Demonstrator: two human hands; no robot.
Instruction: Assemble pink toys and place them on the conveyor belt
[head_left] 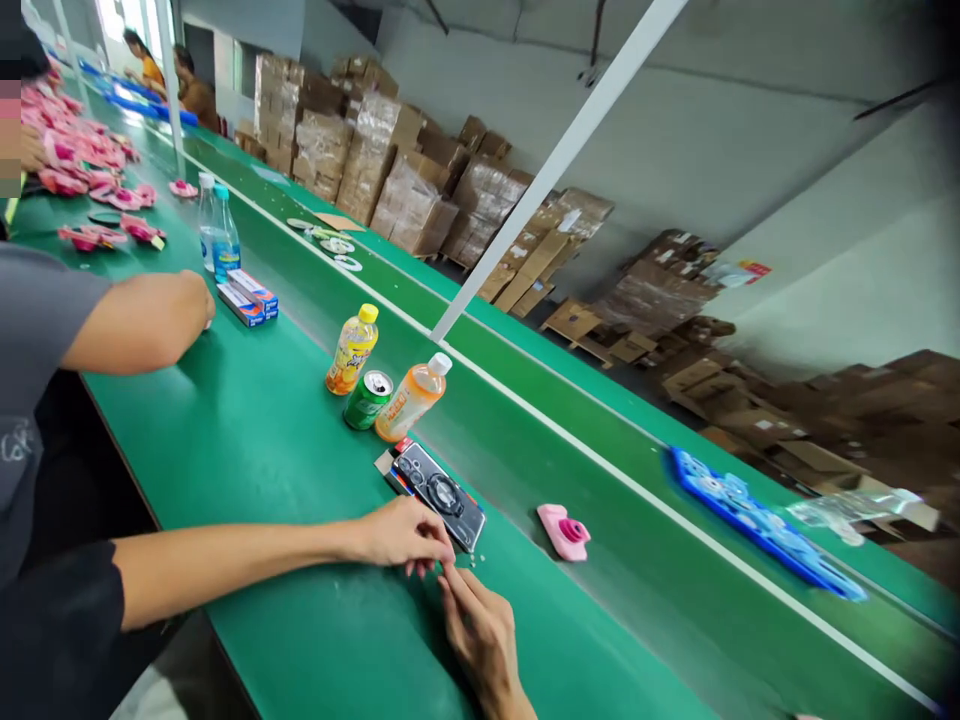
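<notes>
My left hand lies on the green table with its fingers curled in a pinch, right beside a dark phone that lies flat. My right hand comes up from the bottom edge. Its fingers are pressed together and their tips meet those of the left hand. Whatever sits between the fingertips is too small to make out. A few tiny pale bits lie on the table by the phone's near corner. A pink camera-shaped piece rests on the green belt to the right of the phone.
Two orange drink bottles and a green can stand behind the phone. A person in a grey shirt works at my left. Water bottles, small boxes, pink parts, a blue tray and stacked cartons lie further off.
</notes>
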